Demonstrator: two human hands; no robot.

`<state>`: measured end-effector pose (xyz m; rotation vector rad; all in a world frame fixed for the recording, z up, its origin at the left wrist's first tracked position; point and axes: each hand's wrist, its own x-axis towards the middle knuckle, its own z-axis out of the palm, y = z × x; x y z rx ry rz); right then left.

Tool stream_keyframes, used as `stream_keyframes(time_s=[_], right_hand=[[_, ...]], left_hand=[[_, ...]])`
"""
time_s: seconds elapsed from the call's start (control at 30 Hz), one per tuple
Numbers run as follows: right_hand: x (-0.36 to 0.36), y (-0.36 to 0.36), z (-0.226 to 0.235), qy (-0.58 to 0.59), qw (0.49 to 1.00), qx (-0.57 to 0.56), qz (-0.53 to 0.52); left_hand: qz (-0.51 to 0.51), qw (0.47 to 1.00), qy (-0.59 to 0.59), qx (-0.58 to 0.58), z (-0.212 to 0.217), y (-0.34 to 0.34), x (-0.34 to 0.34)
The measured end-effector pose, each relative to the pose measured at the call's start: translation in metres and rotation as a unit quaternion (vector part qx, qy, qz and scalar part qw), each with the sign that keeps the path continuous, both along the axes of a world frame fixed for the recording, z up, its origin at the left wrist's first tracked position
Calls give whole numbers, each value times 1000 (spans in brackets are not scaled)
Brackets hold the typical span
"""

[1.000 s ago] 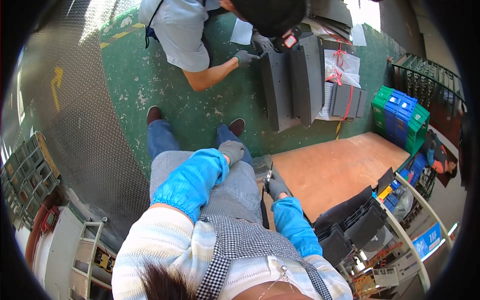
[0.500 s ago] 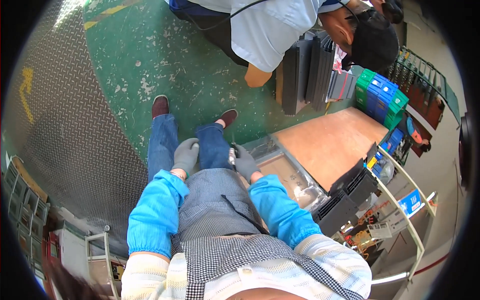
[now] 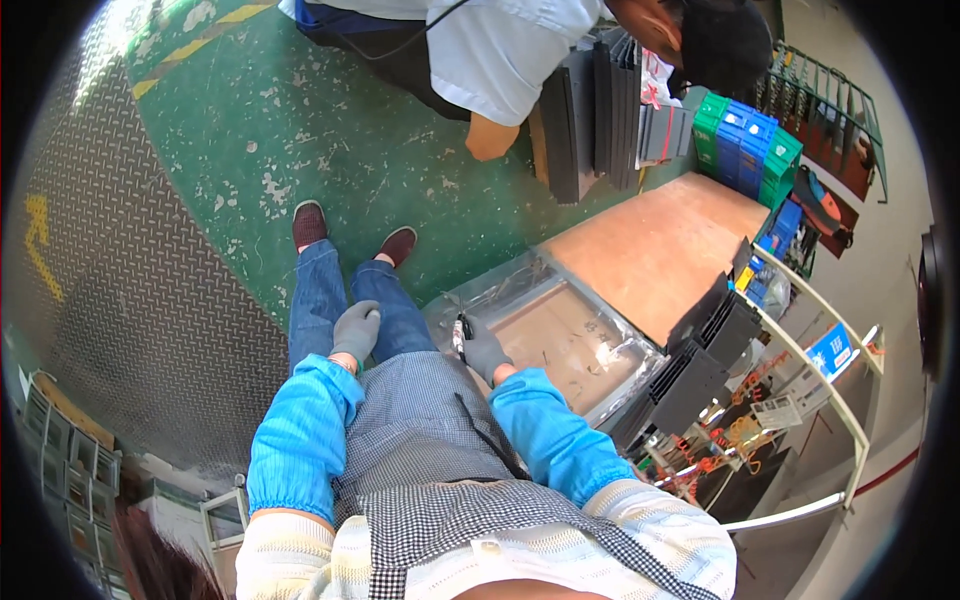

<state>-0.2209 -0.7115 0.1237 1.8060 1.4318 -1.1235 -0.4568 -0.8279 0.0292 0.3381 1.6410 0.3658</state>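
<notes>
My left hand, in a grey knit glove, hangs in front of my left thigh with its fingers curled in. Nothing shows sticking out of it. My right hand, gloved alike, is closed around a slim hand tool with a black tip and a light, patterned grip; its exact kind is too small to make out. Just beyond that hand lies a framed panel with a brown face and grey edges, partly under clear plastic film.
A bare brown board adjoins the panel. Dark grey panels stand stacked beside a bent-over person ahead. Green and blue crates stand far right. Black trays and a pale metal rail are at right; ridged metal plate covers the left floor.
My view has shifted: the panel, board and crates now sit further left and more of the panel shows. Both hands hang low as before, the right still on the tool.
</notes>
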Motion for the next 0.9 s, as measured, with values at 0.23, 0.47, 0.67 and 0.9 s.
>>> stream_keyframes(time_s=[0.23,0.47,0.67,0.9], right_hand=[[33,-25,-7,46,996,15,-80],[53,-25,38,53,987,40,-146],[153,-67,27,234,882,63,-405],[243,-121,11,380,498,10,-780]], left_hand=[[-111,993,38,-6,5,7,2],[-272,956,112,14,18,9,9],[-445,884,144,19,65,48,39],[-543,821,155,88,132,141,105]])
